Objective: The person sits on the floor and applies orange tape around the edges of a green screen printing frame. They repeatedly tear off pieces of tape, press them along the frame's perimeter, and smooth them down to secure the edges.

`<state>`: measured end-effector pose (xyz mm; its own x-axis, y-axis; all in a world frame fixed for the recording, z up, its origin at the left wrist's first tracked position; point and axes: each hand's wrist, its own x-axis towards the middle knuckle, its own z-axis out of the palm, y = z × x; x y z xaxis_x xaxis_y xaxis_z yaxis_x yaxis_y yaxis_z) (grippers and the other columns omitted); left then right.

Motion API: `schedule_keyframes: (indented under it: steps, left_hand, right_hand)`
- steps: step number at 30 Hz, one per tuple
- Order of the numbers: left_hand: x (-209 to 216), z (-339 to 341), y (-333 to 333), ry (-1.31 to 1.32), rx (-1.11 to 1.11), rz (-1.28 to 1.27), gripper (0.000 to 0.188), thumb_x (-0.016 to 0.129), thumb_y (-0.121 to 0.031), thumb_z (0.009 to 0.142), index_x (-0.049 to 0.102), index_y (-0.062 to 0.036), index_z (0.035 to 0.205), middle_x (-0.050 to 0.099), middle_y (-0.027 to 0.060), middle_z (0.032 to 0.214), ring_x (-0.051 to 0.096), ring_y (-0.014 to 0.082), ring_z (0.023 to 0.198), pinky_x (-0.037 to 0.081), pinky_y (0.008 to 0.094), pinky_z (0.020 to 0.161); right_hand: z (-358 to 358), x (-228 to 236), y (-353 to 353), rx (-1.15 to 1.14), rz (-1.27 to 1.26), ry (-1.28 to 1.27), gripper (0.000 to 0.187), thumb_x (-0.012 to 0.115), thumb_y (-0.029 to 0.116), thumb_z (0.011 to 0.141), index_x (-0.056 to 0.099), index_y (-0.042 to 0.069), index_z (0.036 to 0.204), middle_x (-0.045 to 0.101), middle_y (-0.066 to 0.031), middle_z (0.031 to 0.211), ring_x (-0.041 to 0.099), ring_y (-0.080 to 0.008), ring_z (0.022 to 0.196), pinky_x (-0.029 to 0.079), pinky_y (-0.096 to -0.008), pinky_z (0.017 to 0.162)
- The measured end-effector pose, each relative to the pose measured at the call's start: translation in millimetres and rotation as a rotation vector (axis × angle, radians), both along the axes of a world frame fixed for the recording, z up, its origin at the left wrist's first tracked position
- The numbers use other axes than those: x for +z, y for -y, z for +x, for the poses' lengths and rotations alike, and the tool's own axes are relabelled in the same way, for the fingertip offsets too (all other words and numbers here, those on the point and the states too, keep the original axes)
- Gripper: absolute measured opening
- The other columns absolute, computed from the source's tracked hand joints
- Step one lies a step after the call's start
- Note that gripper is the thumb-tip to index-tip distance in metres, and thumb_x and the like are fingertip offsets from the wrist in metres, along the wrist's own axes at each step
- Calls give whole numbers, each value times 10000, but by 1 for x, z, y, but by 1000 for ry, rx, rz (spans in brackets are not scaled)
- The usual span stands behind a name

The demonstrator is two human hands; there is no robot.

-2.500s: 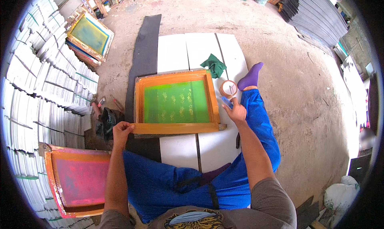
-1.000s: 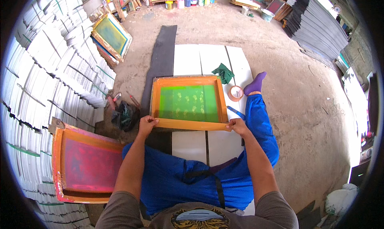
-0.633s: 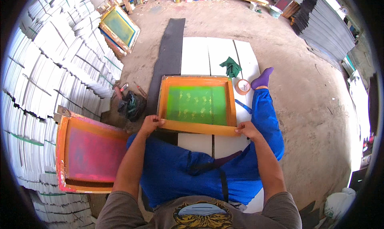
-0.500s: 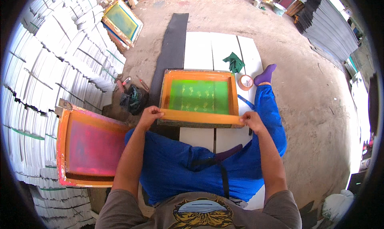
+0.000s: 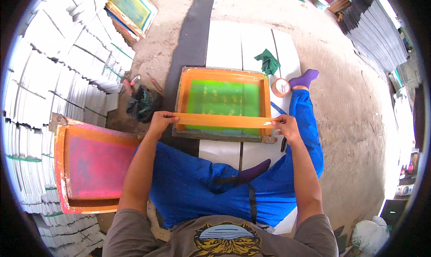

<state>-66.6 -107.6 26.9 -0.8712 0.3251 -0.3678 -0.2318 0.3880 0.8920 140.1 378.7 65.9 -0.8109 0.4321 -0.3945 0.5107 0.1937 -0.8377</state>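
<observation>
A strip of brown packing tape is stretched level between my two hands, across the near part of a screen-printing frame. My left hand pinches its left end beside the frame's left side. At the other end, my right hand grips the tape between thumb and fingers. The frame lies flat, with a green mesh bearing small pale yellowish motifs. A roll of brown tape and a crumpled dark green cloth lie to its right. Close to my right hand is a thin blue strip.
White boards and a black strip lie under the frame. Left stands a pink-meshed frame, near a black plastic bag. Tall stacks of white sheets line the left; my purple-socked foot rests right.
The tape strip, earlier along the near rim, now crosses farther in over the mesh, held at both ends. My right hand's fingers have spread somewhat. The whole view has shifted slightly.
</observation>
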Motion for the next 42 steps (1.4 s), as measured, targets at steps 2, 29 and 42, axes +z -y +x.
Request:
schedule_keyframes:
  steps: [2, 29, 42]
  left_hand:
    - [-7, -3, -3, 55, 24, 43, 223, 798, -126, 865, 766, 31, 1019, 742, 58, 888, 678, 141, 837, 514, 280, 780]
    - [-9, -16, -14, 71, 33, -143, 196, 782, -89, 875, 755, 67, 991, 748, 80, 876, 679, 115, 789, 535, 260, 745]
    - [4, 0, -26, -226, -75, -334, 208, 837, -106, 805, 698, -17, 931, 735, 102, 817, 690, 153, 742, 521, 313, 677]
  right_hand:
    - [-2, -6, -1, -4, -22, 6, 150, 749, 103, 918, 704, -17, 996, 679, -29, 807, 627, -107, 671, 538, -265, 554]
    - [-7, -52, -3, 22, -22, -157, 68, 744, -27, 871, 700, 5, 912, 713, -21, 843, 669, -93, 769, 550, -265, 693]
    - [2, -42, 3, 385, 519, -97, 147, 730, 72, 833, 764, 5, 959, 747, -182, 934, 730, -344, 858, 579, -413, 806]
